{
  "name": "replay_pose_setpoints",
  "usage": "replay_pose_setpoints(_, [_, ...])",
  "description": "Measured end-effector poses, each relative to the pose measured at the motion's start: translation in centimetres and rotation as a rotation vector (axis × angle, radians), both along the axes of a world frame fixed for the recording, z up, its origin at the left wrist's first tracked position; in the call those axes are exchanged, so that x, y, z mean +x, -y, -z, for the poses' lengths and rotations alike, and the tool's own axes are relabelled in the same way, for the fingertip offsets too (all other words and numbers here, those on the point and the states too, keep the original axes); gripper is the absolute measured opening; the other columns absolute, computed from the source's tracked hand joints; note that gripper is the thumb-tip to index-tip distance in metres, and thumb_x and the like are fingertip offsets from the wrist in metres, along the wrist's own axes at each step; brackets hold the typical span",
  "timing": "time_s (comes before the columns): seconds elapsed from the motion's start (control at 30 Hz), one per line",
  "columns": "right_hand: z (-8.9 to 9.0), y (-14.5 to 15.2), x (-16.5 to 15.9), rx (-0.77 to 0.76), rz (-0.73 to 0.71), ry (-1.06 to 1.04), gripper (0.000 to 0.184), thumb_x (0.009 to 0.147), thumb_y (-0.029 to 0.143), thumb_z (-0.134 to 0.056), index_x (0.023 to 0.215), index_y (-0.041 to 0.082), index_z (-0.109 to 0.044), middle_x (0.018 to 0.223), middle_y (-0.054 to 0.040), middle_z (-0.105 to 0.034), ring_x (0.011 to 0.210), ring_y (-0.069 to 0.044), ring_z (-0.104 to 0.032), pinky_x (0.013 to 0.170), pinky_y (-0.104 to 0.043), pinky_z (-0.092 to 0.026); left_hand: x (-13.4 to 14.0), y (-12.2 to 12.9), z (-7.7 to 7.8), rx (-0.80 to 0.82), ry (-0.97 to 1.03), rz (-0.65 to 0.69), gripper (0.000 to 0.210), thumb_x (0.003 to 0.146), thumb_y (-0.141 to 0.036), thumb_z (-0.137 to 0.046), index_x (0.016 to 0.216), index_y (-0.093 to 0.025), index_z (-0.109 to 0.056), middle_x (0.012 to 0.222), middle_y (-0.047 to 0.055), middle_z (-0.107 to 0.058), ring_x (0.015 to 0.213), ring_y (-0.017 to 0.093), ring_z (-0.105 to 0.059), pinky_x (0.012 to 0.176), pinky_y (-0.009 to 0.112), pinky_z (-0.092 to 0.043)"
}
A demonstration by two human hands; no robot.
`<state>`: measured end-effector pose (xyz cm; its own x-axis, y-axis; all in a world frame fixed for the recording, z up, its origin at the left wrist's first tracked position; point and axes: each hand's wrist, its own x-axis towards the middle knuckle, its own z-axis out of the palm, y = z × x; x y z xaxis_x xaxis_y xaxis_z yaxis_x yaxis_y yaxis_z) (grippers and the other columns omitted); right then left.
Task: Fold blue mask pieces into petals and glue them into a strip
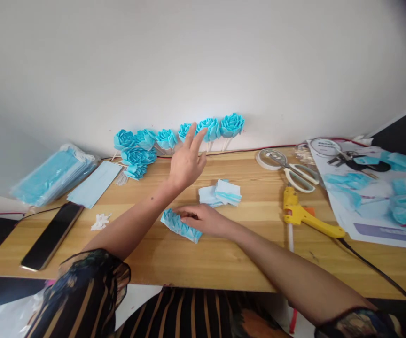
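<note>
My left hand (188, 162) is raised over the back of the table with its fingers stretched apart, holding nothing. Its fingertips overlap a row of blue fabric roses (231, 125) on thin sticks, leaning against the wall. Lower down, my right hand (206, 219) has its fingers curled over a pleated blue strip (179, 225) lying on the tabletop; its fingertips are partly hidden. Just beyond that hand lies a small stack of pale blue fabric pieces (220, 193). More blue roses (136, 162) are bunched together to the left of my left hand.
At the left are a pack of blue face masks (53, 174), a flat pale blue sheet (95, 184), a phone (52, 237) and white scraps (100, 221). At the right lie a tape roll (269, 159), scissors (300, 177), a corded yellow glue gun (308, 216) and a printed sheet (375, 234).
</note>
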<state>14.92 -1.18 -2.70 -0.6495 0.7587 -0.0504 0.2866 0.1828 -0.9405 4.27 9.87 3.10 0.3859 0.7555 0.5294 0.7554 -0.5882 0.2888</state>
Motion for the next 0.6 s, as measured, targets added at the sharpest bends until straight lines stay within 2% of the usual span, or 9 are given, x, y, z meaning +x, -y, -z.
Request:
replay_pose_setpoints(0.1, [-0.1, 0.0, 0.0, -0.017, 0.006, -0.004, 0.040, 0.093, 0.023, -0.056, 0.131, 0.018, -0.068, 0.096, -0.0043, -0.076, 0.077, -0.014, -0.064, 0.070, -0.026, -0.046, -1.6, -0.3, 0.5, -0.044, -0.039, -0.080, 0.058, 0.095, -0.022, -0.046, 0.152, -0.020, -0.036, 0.166, 0.021, -0.027, 0.131, 0.036, -0.057, 0.095, 0.043, -0.054])
replay_pose_setpoints(0.17, [0.0, 0.1, 0.0, -0.020, 0.016, -0.004, 0.040, 0.092, 0.022, -0.055, 0.130, 0.018, -0.068, 0.095, -0.0042, -0.076, 0.075, -0.014, -0.063, 0.067, -0.025, -0.045, -2.4, -0.5, 0.8, -0.062, -0.082, -0.086, 0.058, 0.093, -0.019, -0.048, 0.150, -0.019, -0.040, 0.163, 0.021, -0.033, 0.132, 0.036, -0.057, 0.091, 0.042, -0.056])
replay_pose_setpoints(0.27, [0.0, 0.1, 0.1, -0.017, 0.022, 0.002, 0.039, 0.092, 0.024, -0.055, 0.128, 0.017, -0.069, 0.093, -0.0044, -0.075, 0.075, -0.014, -0.062, 0.065, -0.024, -0.043, -3.4, -0.7, 1.3, 0.007, -0.058, -0.089, 0.058, 0.092, -0.018, -0.047, 0.150, -0.022, -0.039, 0.163, 0.018, -0.035, 0.131, 0.032, -0.058, 0.090, 0.039, -0.057])
replay_pose_setpoints(0.37, [0.0, 0.1, 0.0, -0.006, 0.020, 0.016, 0.040, 0.092, 0.025, -0.055, 0.129, 0.017, -0.068, 0.094, -0.0050, -0.075, 0.075, -0.014, -0.062, 0.065, -0.024, -0.043, -4.6, -1.0, 1.7, 0.081, 0.019, -0.173, 0.059, 0.092, -0.018, -0.049, 0.149, -0.021, -0.037, 0.163, 0.019, -0.036, 0.135, 0.030, -0.055, 0.096, 0.039, -0.056])
replay_pose_setpoints(0.5, [0.0, 0.0, 0.1, -0.012, 0.019, 0.012, 0.041, 0.092, 0.026, -0.055, 0.129, 0.015, -0.068, 0.097, -0.0070, -0.075, 0.077, -0.015, -0.062, 0.066, -0.025, -0.043, -6.0, -1.3, 2.0, -0.013, 0.000, -0.262, 0.056, 0.090, -0.018, -0.050, 0.145, -0.013, -0.041, 0.158, 0.025, -0.041, 0.141, 0.034, -0.050, 0.101, 0.045, -0.053])
replay_pose_setpoints(0.6, [0.0, 0.0, 0.1, -0.021, 0.016, 0.001, 0.041, 0.093, 0.026, -0.055, 0.130, 0.017, -0.068, 0.098, -0.0065, -0.075, 0.078, -0.015, -0.061, 0.067, -0.025, -0.044, -6.9, -1.3, 1.6, -0.040, 0.022, -0.270, 0.058, 0.091, -0.020, -0.051, 0.147, -0.014, -0.040, 0.161, 0.023, -0.036, 0.142, 0.034, -0.048, 0.105, 0.045, -0.051])
